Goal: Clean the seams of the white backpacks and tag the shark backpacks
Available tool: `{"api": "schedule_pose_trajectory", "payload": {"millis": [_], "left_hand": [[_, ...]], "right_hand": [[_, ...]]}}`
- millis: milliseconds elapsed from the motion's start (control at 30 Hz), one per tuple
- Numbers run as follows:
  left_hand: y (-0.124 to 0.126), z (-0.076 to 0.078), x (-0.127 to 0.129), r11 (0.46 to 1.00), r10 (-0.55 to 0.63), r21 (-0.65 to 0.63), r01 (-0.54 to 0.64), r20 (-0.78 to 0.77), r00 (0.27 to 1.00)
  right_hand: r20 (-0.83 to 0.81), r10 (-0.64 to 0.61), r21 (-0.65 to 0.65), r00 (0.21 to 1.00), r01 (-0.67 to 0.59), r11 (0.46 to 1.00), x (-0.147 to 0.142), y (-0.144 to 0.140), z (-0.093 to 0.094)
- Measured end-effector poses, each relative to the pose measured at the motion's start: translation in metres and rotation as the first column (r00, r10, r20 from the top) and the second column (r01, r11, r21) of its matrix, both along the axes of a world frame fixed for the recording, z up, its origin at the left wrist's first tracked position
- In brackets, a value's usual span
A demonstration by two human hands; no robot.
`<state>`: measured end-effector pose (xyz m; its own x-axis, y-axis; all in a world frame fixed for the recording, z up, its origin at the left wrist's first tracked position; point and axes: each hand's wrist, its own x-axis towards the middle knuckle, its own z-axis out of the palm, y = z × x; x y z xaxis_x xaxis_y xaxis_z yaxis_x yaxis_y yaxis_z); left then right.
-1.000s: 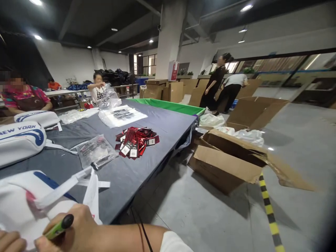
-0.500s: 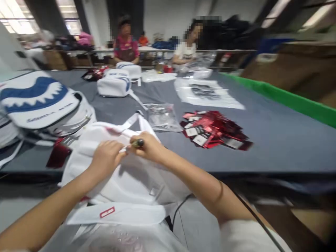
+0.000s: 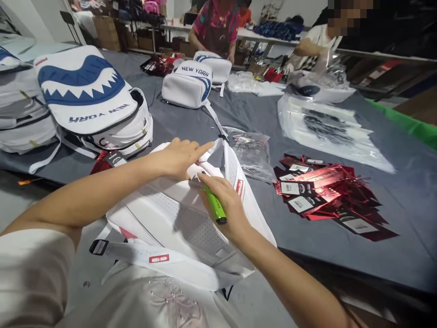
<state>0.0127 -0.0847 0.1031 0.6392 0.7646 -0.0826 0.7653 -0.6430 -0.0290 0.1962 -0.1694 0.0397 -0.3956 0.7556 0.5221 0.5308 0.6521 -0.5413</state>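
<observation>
Head view: my right hand is clenched around a green pen, pressing on the white backpack under it. Left hand — fingers spread flat on the strap top, just beyond. Red tags lie right of the grip.

The left hand now lies flatter on the white backpack, fingers outstretched; the green lighter shows fully in the right hand.

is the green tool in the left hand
No, the green tool is gripped in the right hand, while the left hand presses flat on the white backpack.
</observation>
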Motion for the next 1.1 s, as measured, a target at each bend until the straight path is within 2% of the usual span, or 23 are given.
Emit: {"api": "schedule_pose_trajectory", "payload": {"millis": [100,200,300,400,500,600,700,900,933,1000,1067,1100], "left_hand": [[0.01,-0.01,0.004,0.999,0.018,0.051,-0.017,-0.022,1.0],[0.018,-0.026,0.0,0.993,-0.033,0.114,0.032,0.01,0.999],[0.022,-0.04,-0.006,0.983,-0.108,0.151,0.102,0.034,0.994],[0.017,-0.049,-0.007,0.966,-0.128,0.229,0.118,0.028,0.991],[0.007,-0.052,-0.004,0.957,-0.134,0.259,0.134,-0.02,0.991],[0.004,-0.056,0.002,0.961,-0.065,0.268,0.075,-0.045,0.997],[0.007,-0.061,0.005,0.957,-0.04,0.284,0.052,-0.049,0.998],[0.012,-0.067,0.005,0.956,-0.03,0.292,0.038,-0.031,0.999],[0.012,-0.068,0.005,0.955,-0.024,0.294,0.028,-0.018,1.0],[0.011,-0.07,0.004,0.954,-0.002,0.301,-0.003,0.015,1.0],[0.011,-0.072,0.004,0.951,0.023,0.306,-0.036,0.045,0.999],[0.011,-0.073,0.004,0.951,0.038,0.305,-0.053,0.055,0.998]], "right_hand": [[-0.079,-0.08,0.087,0.994,0.086,0.992,-0.014,0.005,-0.029],[-0.09,-0.109,0.154,0.99,0.122,0.98,-0.019,0.001,-0.042],[-0.028,-0.05,0.138,0.998,0.053,0.989,-0.014,-0.001,-0.041],[-0.054,-0.018,0.042,0.998,0.02,0.999,-0.006,0.003,-0.039],[-0.177,-0.147,-0.104,0.973,0.13,0.986,-0.003,0.007,-0.042],[-0.147,-0.222,-0.192,0.964,0.193,0.962,-0.004,0.011,-0.043],[-0.065,-0.179,-0.212,0.982,0.162,0.964,0.0,0.018,-0.036],[-0.016,-0.033,-0.285,0.999,0.027,0.958,0.02,0.029,-0.019],[-0.012,-0.05,-0.265,0.999,0.045,0.963,0.023,0.031,-0.018],[-0.003,-0.19,-0.131,0.982,0.188,0.973,0.027,0.036,-0.018],[0.021,-0.35,0.048,0.937,0.348,0.936,0.025,0.046,-0.02],[0.062,-0.387,0.11,0.92,0.38,0.919,0.022,0.052,-0.021]]}}
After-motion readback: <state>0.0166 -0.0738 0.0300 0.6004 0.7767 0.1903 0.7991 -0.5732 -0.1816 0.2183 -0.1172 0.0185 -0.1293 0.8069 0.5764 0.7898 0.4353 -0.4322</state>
